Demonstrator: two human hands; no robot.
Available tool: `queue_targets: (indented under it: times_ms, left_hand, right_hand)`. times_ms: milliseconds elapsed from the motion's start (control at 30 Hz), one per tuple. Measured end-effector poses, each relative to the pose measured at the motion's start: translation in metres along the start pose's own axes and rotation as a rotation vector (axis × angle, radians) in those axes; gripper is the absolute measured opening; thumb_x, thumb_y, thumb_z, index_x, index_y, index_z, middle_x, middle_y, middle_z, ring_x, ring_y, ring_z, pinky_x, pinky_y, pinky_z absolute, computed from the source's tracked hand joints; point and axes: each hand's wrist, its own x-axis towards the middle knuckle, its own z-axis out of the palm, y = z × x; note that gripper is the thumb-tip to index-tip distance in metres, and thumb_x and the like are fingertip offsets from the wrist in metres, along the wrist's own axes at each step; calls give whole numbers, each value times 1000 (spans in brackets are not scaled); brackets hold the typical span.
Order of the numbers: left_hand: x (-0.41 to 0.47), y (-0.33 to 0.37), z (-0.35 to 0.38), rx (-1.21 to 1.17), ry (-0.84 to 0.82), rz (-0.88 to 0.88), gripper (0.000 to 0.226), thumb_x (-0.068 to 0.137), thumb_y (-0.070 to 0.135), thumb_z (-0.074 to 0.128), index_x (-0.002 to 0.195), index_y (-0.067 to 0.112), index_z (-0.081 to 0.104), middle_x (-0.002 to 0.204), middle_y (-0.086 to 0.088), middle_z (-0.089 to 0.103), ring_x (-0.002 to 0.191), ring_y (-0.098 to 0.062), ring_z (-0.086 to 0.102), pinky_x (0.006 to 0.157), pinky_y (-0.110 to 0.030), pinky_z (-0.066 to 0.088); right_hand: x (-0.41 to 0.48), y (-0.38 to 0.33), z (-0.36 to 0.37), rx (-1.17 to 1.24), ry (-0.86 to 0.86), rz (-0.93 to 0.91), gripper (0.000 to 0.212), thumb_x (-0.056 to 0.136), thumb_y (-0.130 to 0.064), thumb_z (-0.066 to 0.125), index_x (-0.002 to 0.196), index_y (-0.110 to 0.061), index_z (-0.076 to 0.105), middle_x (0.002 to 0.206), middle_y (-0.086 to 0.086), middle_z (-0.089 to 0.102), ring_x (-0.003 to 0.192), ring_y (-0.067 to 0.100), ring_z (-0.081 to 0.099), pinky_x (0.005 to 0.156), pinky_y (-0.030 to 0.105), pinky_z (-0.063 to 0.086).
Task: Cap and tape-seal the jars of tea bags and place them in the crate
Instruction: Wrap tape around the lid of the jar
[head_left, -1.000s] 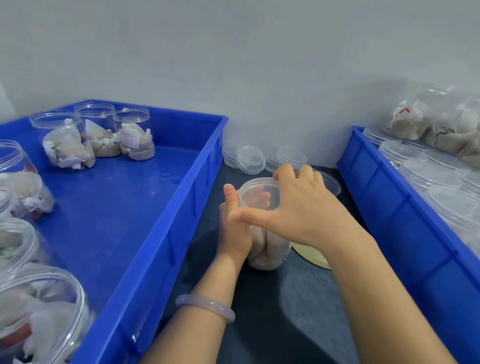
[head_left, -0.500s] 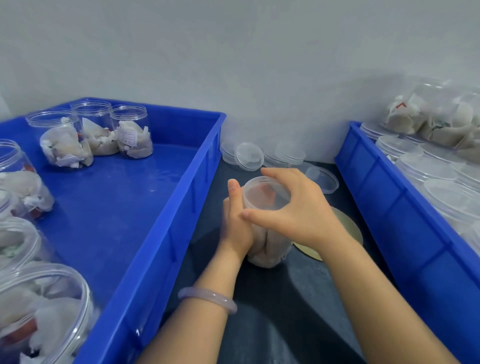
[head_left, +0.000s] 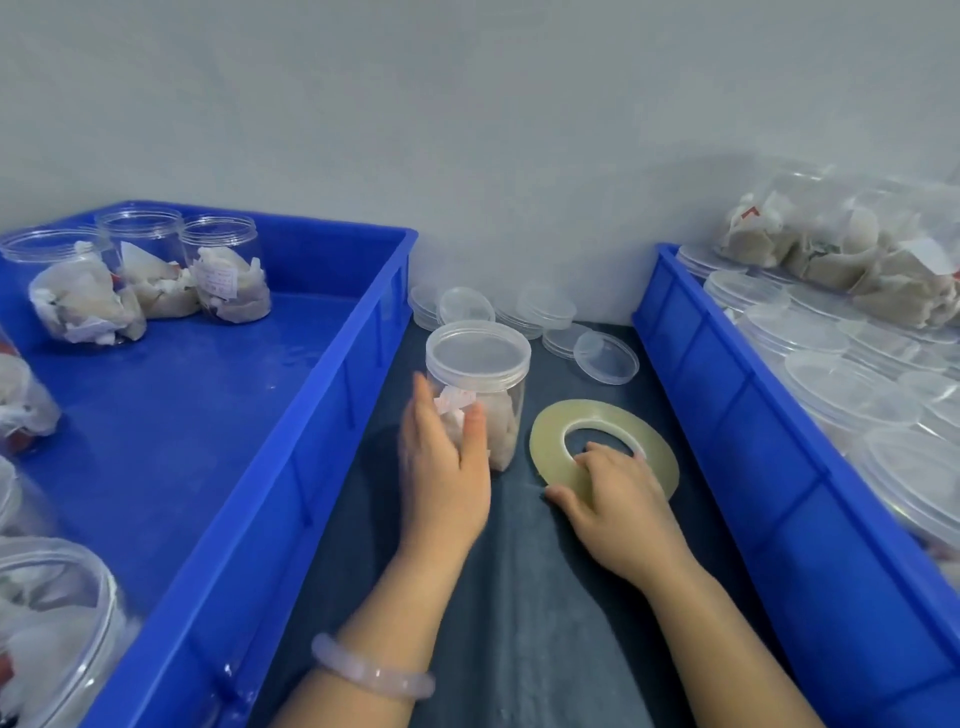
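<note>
- The jar (head_left: 493, 415) of tea bags stands upright on the dark tabletop (head_left: 493, 623), in the strip between the two blue crates and toward its back edge. Its clear lid (head_left: 478, 348) is on.
- A white paper tag shows through the jar's wall. Its print is too blurred to read.
- The left hand (head_left: 447, 467) meets the jar's lower wall, thumb on the front and fingers round the left side. It seems to grip, though blur softens it.
- The right hand (head_left: 618, 499) curls over the near edge of the tape roll (head_left: 649, 431), which lies flat just right of the jar. Its fingertips are at the hole and its thumb at the outer rim.
- Open jars (head_left: 228, 270) stand in the far corner of the left crate (head_left: 291, 467). One carries a white label with faint, unreadable print.
- Capped jars (head_left: 831, 374) fill the right crate (head_left: 753, 467).
- Loose lids (head_left: 467, 306) lie along the tabletop's back edge.
</note>
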Motion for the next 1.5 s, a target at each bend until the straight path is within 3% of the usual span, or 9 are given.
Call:
queue_targets:
  times_ms: [100, 167, 300, 433, 567, 667, 867, 1167, 1500]
  left_hand:
    - [-12, 8, -11, 6, 229, 171, 29, 86, 28, 68, 106, 13, 53, 102, -4, 51, 90, -18, 51, 81, -24, 43]
    - [-18, 14, -15, -34, 99, 328, 15, 83, 27, 65, 92, 28, 53, 85, 3, 56, 73, -8, 54, 66, -14, 43]
    - [-32, 15, -3, -81, -367, 355, 55, 77, 22, 68, 128, 31, 49, 114, 13, 55, 94, -5, 59, 80, -17, 51]
    - [-33, 16, 6, -149, -229, 355, 55, 79, 7, 74, 126, 26, 52, 105, 7, 63, 87, 4, 62, 78, -11, 49]
    - [-28, 14, 2, -144, -81, 345, 34, 70, 0, 80, 99, 17, 73, 89, 18, 68, 81, 7, 65, 75, -6, 47]
    - [-27, 14, -1, -198, -77, 279, 27, 71, -2, 78, 85, 22, 75, 83, 19, 71, 82, 4, 67, 75, -7, 47]
    - [-26, 13, -5, 2, -72, 367, 6, 85, 11, 65, 84, 11, 71, 79, 13, 66, 76, 1, 60, 69, -5, 43]
    - [-27, 22, -7, -480, -445, -99, 15, 76, 21, 53, 71, 7, 54, 56, 0, 53, 57, -10, 49, 60, -18, 43]
    - [-28, 18, -6, -103, -157, 218, 11, 85, 13, 68, 76, 13, 63, 72, 10, 63, 68, -4, 56, 66, -15, 44]
  right_hand:
    - [-7, 3, -5, 301, 86, 58, 37, 90, -49, 52, 113, -21, 58, 104, -14, 60, 107, 7, 49, 105, 31, 30]
    - [-14, 0, -11, 513, 176, 88, 26, 86, -46, 57, 107, -30, 59, 97, -21, 63, 100, 8, 55, 87, 31, 42]
    - [-19, -10, -21, 705, 200, -28, 31, 75, -24, 43, 93, -42, 59, 90, -2, 67, 83, 15, 61, 75, 37, 48]
    - [-21, -18, -22, 817, 192, -95, 41, 75, -14, 38, 97, -36, 65, 100, -9, 67, 95, 14, 60, 81, 31, 48]
    - [-21, -23, -12, 710, 184, -86, 46, 78, -17, 37, 111, -2, 64, 102, 10, 66, 99, 23, 58, 89, 43, 45]
    - [-23, -27, -10, 614, 169, -63, 60, 79, -24, 36, 136, -12, 51, 114, -1, 63, 102, -1, 47, 97, 26, 36]
    - [-24, -27, -9, 497, 158, -47, 49, 96, -26, 43, 144, -17, 41, 126, -1, 59, 114, 2, 38, 93, 18, 25]
    - [-20, -24, -8, 471, 220, -58, 51, 96, -27, 51, 146, -24, 37, 128, 0, 57, 118, 9, 43, 103, 33, 35]
    - [-21, -23, -8, 517, 246, -92, 9, 90, -23, 63, 94, -21, 71, 134, -5, 52, 126, 6, 44, 101, 34, 38]
